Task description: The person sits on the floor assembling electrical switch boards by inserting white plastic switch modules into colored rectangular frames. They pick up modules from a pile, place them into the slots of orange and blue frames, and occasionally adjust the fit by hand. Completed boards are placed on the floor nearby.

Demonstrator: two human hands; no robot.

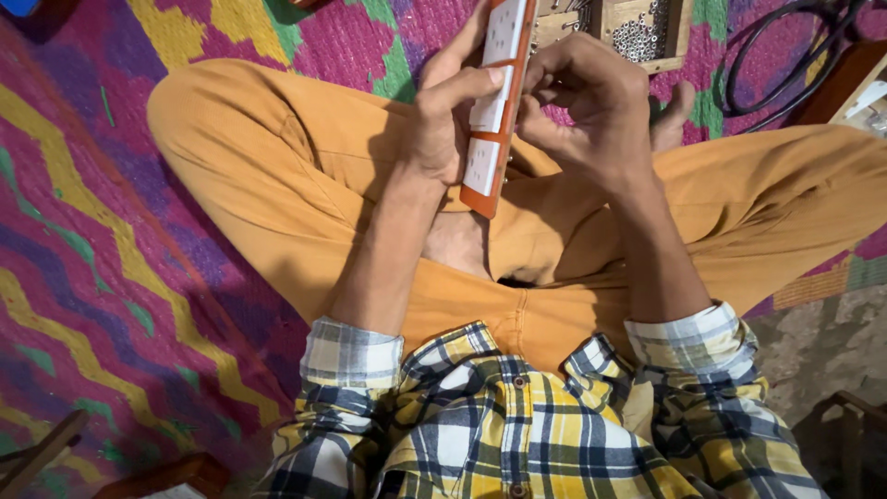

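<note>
Underneath, a woven mat [111,259] in purple, yellow and green fills the left of the frame; we sit cross-legged on it in mustard trousers [277,157]. Upper centre: a long orange board with white switch panels [494,111], held upright and edge-on between our hands. Left hand [443,120] is wrapped round its left side, thumb across a white panel. Right hand [591,102] is curled against its right edge, fingers bent; we cannot tell whether it grips. Top right: a small wooden box of metal screws [637,32].
</note>
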